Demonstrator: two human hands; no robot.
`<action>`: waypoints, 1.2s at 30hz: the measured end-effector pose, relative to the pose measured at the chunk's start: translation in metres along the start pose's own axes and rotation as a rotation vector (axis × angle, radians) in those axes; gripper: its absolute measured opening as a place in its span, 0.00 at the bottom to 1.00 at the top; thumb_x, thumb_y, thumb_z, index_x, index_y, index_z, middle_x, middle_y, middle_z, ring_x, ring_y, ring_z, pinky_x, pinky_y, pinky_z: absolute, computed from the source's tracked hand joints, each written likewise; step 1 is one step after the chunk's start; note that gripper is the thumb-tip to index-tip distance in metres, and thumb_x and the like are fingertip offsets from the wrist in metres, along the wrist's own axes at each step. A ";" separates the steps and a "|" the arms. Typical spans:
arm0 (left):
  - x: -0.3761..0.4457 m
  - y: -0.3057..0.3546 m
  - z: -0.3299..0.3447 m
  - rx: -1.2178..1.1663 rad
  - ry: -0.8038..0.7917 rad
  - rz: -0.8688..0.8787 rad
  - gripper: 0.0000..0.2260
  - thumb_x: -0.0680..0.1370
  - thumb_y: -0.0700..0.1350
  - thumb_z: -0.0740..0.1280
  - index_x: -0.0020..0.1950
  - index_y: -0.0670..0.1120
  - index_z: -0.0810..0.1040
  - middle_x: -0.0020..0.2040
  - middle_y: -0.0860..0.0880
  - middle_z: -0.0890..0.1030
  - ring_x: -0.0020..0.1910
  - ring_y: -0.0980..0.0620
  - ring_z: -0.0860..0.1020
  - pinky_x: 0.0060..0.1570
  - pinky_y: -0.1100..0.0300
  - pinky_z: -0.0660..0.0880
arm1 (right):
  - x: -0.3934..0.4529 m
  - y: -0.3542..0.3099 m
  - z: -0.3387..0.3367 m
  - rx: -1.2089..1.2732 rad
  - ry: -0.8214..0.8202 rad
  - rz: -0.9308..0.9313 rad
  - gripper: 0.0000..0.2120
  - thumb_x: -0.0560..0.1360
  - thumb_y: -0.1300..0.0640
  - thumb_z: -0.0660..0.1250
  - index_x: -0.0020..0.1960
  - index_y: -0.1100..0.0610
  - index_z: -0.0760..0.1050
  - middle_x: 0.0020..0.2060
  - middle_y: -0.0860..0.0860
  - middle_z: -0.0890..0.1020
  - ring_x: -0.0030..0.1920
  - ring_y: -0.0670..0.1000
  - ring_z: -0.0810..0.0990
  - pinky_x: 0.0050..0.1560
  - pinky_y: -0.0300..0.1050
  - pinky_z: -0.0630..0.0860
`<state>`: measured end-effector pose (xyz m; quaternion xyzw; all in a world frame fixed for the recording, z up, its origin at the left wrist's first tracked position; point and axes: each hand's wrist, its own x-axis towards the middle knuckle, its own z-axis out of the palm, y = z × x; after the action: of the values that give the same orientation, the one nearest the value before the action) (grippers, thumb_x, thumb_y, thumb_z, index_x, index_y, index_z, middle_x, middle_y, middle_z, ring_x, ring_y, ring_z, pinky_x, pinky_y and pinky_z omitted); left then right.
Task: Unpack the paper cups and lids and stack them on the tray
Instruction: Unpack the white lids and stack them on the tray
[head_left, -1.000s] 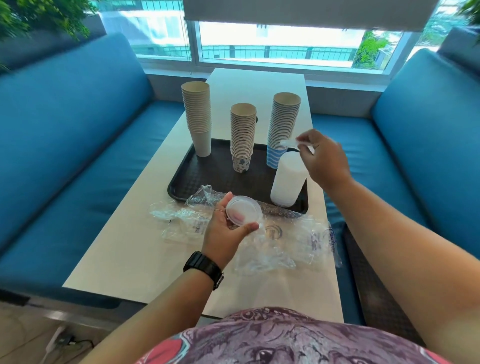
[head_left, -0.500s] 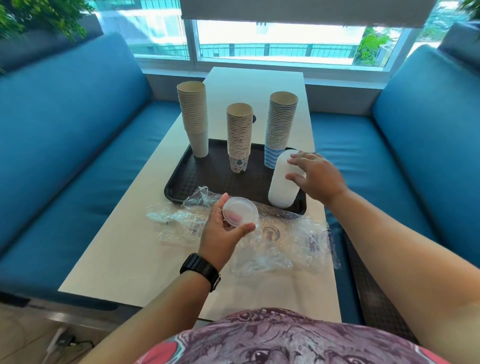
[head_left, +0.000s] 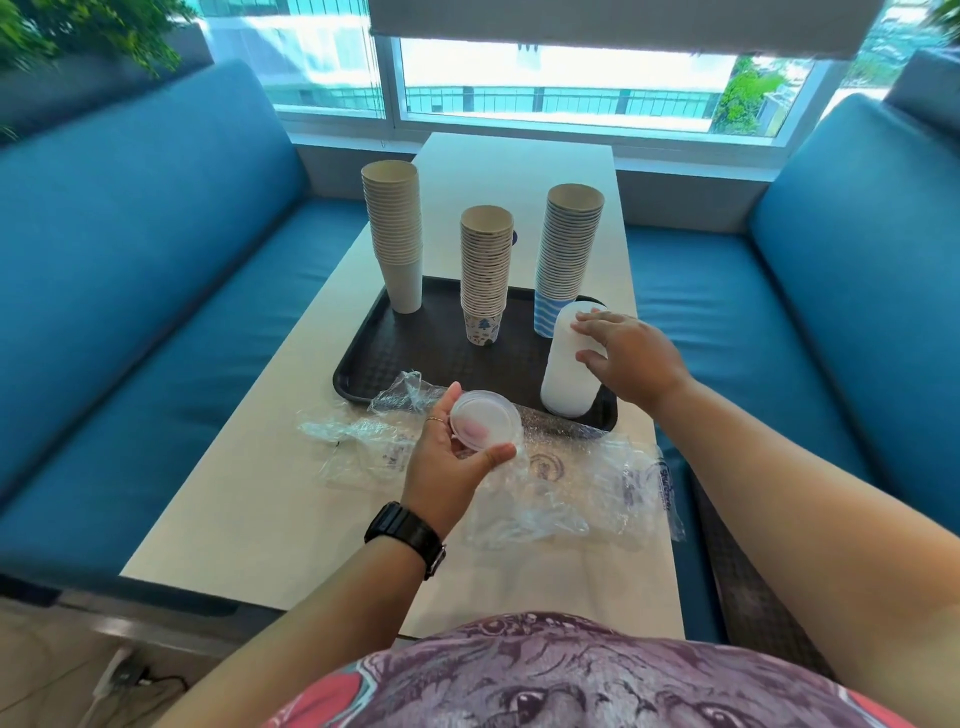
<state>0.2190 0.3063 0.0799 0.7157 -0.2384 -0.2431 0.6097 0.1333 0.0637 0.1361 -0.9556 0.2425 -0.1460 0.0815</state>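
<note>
Three cup stacks and a lid stack stand on the tray. The left hand pinches the remaining lids; the right hand rests straight fingers on the lid stack.

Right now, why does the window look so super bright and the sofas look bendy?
In the head view, daylight washes out the window; the wide lens bends the blue sofas near the picture's edges; the cup stacks and tray in the middle stay sharp, while the plant in the corner is blurred.

White table between blue benches. Black tray lies mid-table, reaching its right edge. Crumpled clear plastic wrappers lie just nearer, overhanging right edge.
</note>
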 end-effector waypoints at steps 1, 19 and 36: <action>0.000 0.000 -0.001 -0.003 -0.003 0.002 0.41 0.69 0.40 0.79 0.77 0.53 0.63 0.66 0.51 0.75 0.59 0.61 0.76 0.59 0.67 0.74 | 0.000 -0.001 0.000 0.005 0.010 -0.007 0.21 0.78 0.54 0.67 0.70 0.54 0.73 0.70 0.50 0.73 0.72 0.50 0.69 0.69 0.50 0.67; -0.002 0.008 0.002 -0.032 -0.063 0.049 0.44 0.69 0.39 0.78 0.78 0.54 0.59 0.58 0.59 0.75 0.51 0.69 0.78 0.56 0.64 0.77 | -0.032 -0.072 0.012 1.204 -0.427 0.610 0.07 0.74 0.62 0.71 0.52 0.57 0.81 0.47 0.57 0.83 0.44 0.53 0.81 0.41 0.44 0.78; 0.008 -0.015 0.005 0.016 0.019 0.037 0.38 0.71 0.42 0.77 0.73 0.62 0.62 0.46 0.50 0.80 0.47 0.51 0.80 0.55 0.45 0.80 | 0.017 -0.032 -0.048 0.426 0.411 0.142 0.11 0.78 0.62 0.64 0.56 0.57 0.82 0.50 0.51 0.78 0.48 0.49 0.77 0.50 0.35 0.71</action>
<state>0.2228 0.3000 0.0635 0.7182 -0.2480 -0.2231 0.6107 0.1460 0.0792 0.1922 -0.8480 0.2840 -0.3780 0.2395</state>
